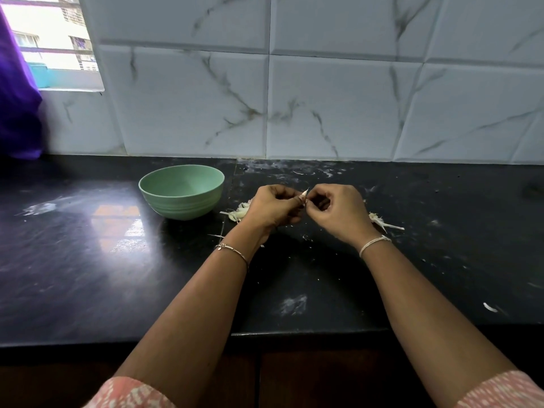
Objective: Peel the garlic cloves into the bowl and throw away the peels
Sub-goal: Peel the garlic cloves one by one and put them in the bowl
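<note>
Two hands meet at the centre of the frame above a dark counter [88, 260]: the left hand [272, 206] and right hand [335, 210] both pinch one garlic clove [303, 196] between their fingertips. More cloves [240, 213] lie left of the wrists, beside a green bowl [181, 191]. Peels [379, 222] lie at right.

One bowl [182, 206], two hands [272, 206] [335, 210], one held clove [303, 195], two garlic-scrap heaps [240, 214] [379, 220].

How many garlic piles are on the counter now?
2: the left pile between the green bowl and the left hand; the right pile just right of the right hand. The hands hide part of each.
</note>
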Demonstrator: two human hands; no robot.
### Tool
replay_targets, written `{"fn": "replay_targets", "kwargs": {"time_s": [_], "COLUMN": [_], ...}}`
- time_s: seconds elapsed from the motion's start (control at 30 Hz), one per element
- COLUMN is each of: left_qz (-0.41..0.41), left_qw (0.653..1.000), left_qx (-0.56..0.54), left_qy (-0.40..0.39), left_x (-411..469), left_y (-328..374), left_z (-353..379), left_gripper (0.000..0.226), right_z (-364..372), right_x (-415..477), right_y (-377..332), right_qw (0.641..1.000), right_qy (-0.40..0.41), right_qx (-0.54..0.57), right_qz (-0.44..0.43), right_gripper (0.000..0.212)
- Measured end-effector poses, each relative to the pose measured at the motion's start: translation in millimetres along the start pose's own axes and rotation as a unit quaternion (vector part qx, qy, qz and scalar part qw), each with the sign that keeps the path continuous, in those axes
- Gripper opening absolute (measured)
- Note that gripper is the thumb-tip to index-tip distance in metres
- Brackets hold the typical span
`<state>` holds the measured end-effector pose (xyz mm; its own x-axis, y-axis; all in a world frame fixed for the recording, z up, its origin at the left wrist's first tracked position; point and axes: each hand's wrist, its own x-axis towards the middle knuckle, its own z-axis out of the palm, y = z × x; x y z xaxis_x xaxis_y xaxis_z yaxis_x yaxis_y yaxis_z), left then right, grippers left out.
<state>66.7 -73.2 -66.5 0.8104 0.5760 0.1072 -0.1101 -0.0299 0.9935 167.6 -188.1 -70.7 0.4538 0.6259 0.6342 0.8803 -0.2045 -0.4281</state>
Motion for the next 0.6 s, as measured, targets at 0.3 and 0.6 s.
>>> {"fn": "replay_targets", "kwargs": {"time_s": [0.3, 0.6], "left_qz": [-0.035, -0.095], "left_qw": [0.999, 0.989], "left_qx": [-0.029, -0.105], "left_qy": [-0.009, -0.039], "left_x": [-1, -3], "left_y": [2, 4], "left_z": [3, 2], "left_gripper": [0.004, 0.004], "right_z": [-1, -19], "right_x": [2, 1], "right_y": [-3, 24], "right_qw": [0.996, 0.962], "right_qy": [0.036, 0.016], "right_qx": [-0.079, -0.212], "right_qz": [0.002, 0.169], "right_gripper": [0.008, 0.018]}}
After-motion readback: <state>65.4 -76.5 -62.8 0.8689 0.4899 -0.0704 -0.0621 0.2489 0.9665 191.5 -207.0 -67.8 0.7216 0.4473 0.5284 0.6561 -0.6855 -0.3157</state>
